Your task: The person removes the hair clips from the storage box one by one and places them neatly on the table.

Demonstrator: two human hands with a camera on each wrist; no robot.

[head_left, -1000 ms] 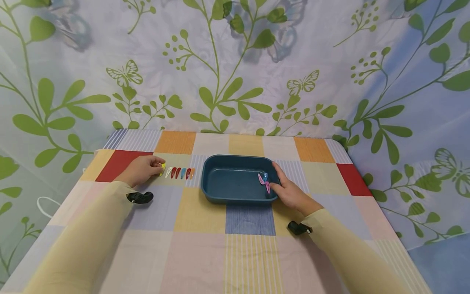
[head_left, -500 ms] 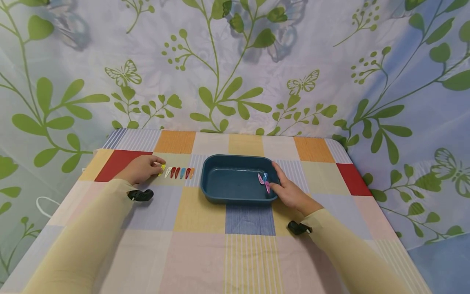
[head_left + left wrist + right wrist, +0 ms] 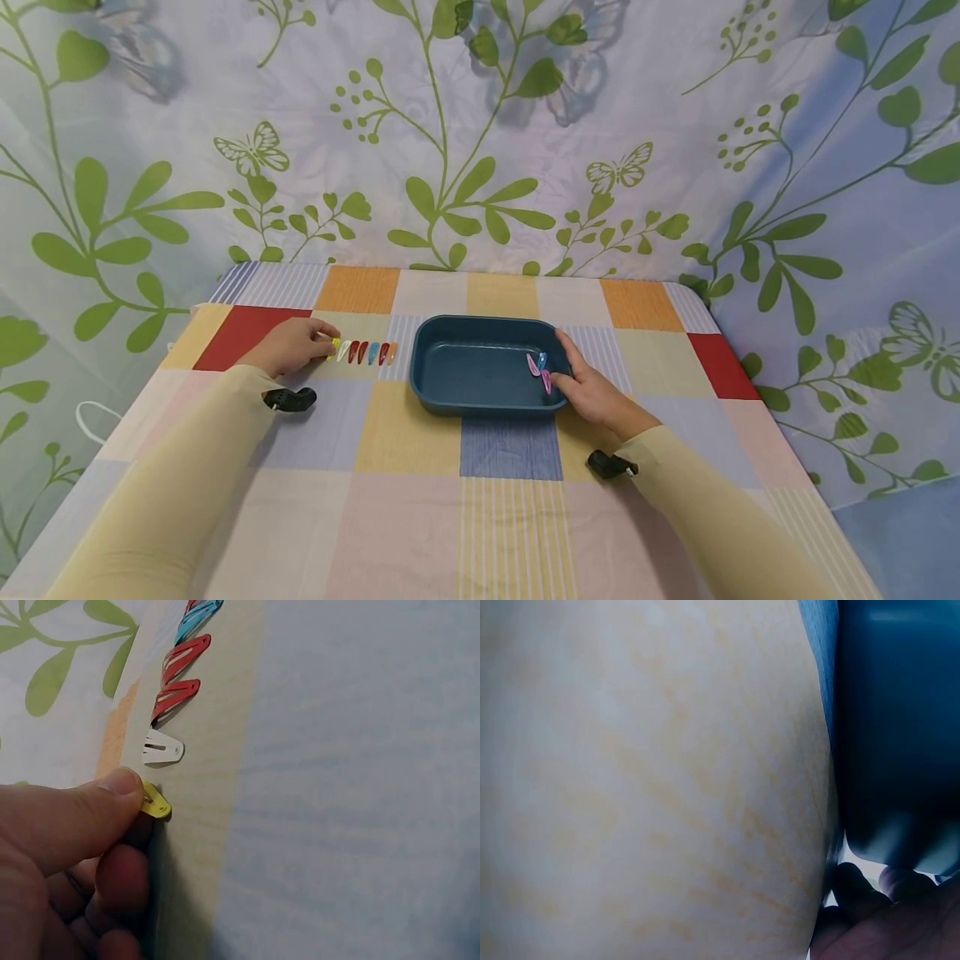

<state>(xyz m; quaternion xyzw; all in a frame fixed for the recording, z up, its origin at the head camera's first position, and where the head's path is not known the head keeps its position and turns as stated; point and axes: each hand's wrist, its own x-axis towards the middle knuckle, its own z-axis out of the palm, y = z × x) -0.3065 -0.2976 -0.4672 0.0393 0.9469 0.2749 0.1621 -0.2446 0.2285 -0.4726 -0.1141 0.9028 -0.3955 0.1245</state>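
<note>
My left hand [image 3: 288,344] pinches a yellow snap hair clip [image 3: 157,802] between thumb and fingers at the left end of a row of clips. Beside it in the left wrist view lie a white hair clip [image 3: 163,748], two red ones and a blue hair clip [image 3: 199,616]. At the table's middle stands a dark teal tray [image 3: 480,408]. My right hand [image 3: 596,396] grips its right end, thumb over the rim and fingers outside. Inside, near that thumb, lie a pink hair clip [image 3: 533,365], a blue one and a purple-pink hair clip [image 3: 547,382].
A patchwork-patterned cloth [image 3: 405,533] covers the table. The row ends with another red clip and an orange hair clip [image 3: 392,353], just left of the tray. Behind the table hangs a leaf-print curtain [image 3: 510,108]. A white cable [image 3: 93,421] loops at the left edge.
The yellow clip in my left fingers has shifted very slightly and now sits closer to the white clip. My right hand and the tray have stayed still.
</note>
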